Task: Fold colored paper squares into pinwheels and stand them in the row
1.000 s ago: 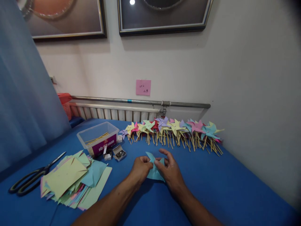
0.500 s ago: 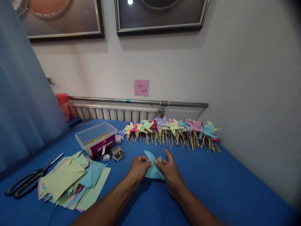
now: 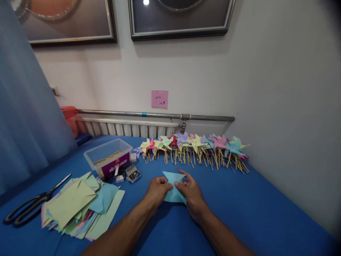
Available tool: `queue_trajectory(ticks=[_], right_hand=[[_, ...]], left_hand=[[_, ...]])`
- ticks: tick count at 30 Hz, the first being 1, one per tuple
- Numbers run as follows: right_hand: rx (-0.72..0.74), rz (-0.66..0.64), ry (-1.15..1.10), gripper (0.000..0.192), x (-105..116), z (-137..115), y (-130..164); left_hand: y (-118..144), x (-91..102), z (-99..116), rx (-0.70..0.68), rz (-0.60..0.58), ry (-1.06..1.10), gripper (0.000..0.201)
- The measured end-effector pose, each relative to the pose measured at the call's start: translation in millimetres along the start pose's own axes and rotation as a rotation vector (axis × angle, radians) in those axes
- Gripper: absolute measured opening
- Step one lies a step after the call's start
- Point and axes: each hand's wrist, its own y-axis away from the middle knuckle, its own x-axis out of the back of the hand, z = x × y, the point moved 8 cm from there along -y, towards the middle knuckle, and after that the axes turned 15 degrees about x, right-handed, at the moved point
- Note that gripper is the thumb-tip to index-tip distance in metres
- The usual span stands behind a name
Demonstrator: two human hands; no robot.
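A light-blue paper pinwheel blank (image 3: 174, 196) is held up over the blue tabletop, its corners partly folded towards the middle. My left hand (image 3: 157, 188) pinches its left side, thumb resting near the centre. On the other side my right hand (image 3: 191, 192) grips the paper with the thumb pressed near the middle; its index finger reaches behind the upper right corner. Left of my left hand stand a small open box of metal pins (image 3: 133, 174) and another small box (image 3: 119, 176).
A clear plastic tub (image 3: 106, 156) holds thin wooden sticks. Cut paper sheets (image 3: 77, 202) are piled at left beside black-handled scissors (image 3: 37, 202). Finished pinwheels (image 3: 195, 144) on sticks lie in a row along the back, before a radiator pipe (image 3: 160, 115) and the wall.
The upper right part of the blue paper has opened out flatter between my hands. My right index finger has bent inward behind its corner. The view has shifted slightly.
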Motion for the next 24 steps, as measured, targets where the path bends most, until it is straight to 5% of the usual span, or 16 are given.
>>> queue_trajectory(ticks=[10,16,19,24], right_hand=[[0.116,-0.017,0.122,0.050,6,-7,-8],[0.385,-0.211,0.468,0.035,-4,-36,-3],[0.467,-0.300,0.504,0.042,-14,-46,1],[0.342,-0.301,0.470,0.052,-14,-41,-1]], left_hand=[[1,0.1,1,-0.009,0.016,-0.008,0.019],[3,2.2,3,0.005,0.027,0.005,0.016],[2,1.9,2,0.017,0.013,0.010,0.016],[0,1.0,-1,0.038,0.000,0.013,0.012]])
